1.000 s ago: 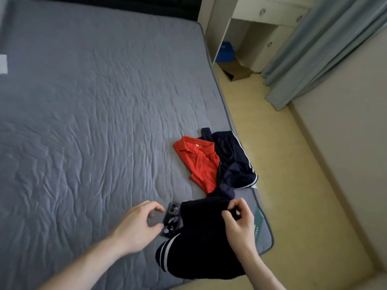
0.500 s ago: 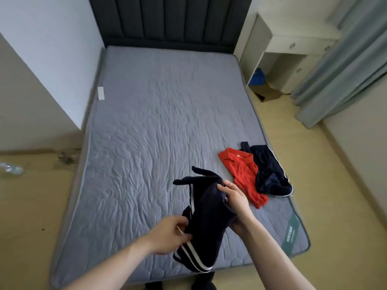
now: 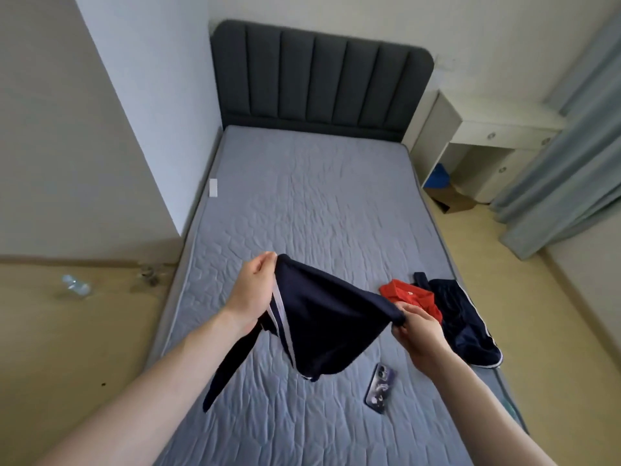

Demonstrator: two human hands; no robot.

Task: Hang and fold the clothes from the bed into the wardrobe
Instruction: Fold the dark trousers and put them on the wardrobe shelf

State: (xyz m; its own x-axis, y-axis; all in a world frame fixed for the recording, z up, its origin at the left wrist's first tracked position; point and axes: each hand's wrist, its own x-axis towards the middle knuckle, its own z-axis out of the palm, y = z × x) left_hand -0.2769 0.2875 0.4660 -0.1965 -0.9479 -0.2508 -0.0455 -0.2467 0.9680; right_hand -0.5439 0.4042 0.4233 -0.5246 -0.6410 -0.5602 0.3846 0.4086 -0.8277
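Note:
A dark navy garment with white side stripes hangs stretched in the air above the grey bed. My left hand grips its upper left edge, and my right hand pinches the opposite edge lower down. A loose dark strip of the garment dangles below my left wrist. On the bed's right side lie a red polo shirt and, next to it, navy shorts with white trim. No wardrobe is in view.
A phone lies on the mattress below the held garment. A dark padded headboard stands at the far end. White drawers, a cardboard box and a grey curtain are right; a plastic bottle lies on the left floor.
Both hands have lifted the navy garment higher and pulled it apart, spreading it open. The phone beneath it now shows on the bed. The view has tilted up toward the headboard.

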